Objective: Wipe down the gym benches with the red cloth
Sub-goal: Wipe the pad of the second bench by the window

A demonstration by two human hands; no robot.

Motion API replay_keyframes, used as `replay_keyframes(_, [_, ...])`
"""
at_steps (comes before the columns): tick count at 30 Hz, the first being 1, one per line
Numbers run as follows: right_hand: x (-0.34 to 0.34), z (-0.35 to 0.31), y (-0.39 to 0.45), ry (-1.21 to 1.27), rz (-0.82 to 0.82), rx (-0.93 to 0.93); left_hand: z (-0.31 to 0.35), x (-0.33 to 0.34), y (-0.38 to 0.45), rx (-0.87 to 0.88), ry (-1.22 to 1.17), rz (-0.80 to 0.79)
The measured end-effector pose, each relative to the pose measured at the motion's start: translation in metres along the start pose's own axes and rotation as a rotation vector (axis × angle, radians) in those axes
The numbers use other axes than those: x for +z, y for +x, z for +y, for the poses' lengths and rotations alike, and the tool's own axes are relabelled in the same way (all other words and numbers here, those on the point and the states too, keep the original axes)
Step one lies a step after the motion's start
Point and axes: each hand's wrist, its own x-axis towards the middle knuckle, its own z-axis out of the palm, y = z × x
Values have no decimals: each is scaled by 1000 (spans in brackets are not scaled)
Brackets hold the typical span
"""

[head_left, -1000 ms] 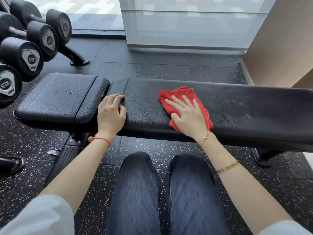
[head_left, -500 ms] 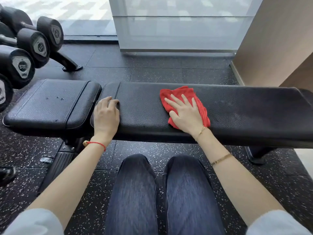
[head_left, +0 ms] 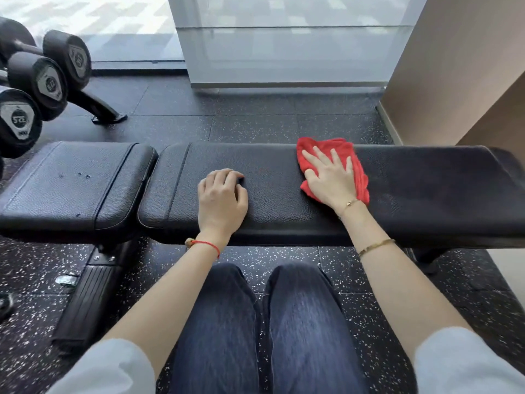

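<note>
Wiping underway | right hand [head_left: 331, 177] flat, fingers spread, pressing red cloth [head_left: 338, 150] onto bench [head_left: 284, 200] for full contact | left hand [head_left: 221, 196] beside it, fingers curled, empty, likely bracing the body

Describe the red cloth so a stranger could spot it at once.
Find the long black bench pad stretching across the view. Toward its right half, the right hand presses flat on the red cloth. It is the only bright crumpled fabric on the dark pad.
</note>
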Motion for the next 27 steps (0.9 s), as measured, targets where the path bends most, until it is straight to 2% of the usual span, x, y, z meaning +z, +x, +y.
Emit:
replay_keyframes(4, [8, -27, -24, 10, -40, -216, -1, -2, 0, 1, 14, -4])
replay_keyframes(8, [7, -9, -55, -1, -48, -312, -2, -3, 0, 2, 0, -10])
replay_keyframes(11, [-3, 28, -64, 5, 22, -208, -3, -3, 0, 6, -1, -9])
replay_keyframes(14, [-13, 70, -52, -15, 94, -11, 0, -2, -1, -4, 3, -10])
replay_keyframes(18, [-20, 71, -18, 4, 71, 189, 2, -2, -1, -21, 13, -10])
replay_keyframes(20, [-15, 46, -9, 11, 36, 126, 3, -3, -1, -19, 11, -14])
replay_keyframes(24, [3, -12, -26, 10, -35, -150, 3, -4, -1, -15, 2, -13])
replay_keyframes(27, [8, -19, -56, 13, -51, -285, 1, -5, -2, -1, -7, -14])
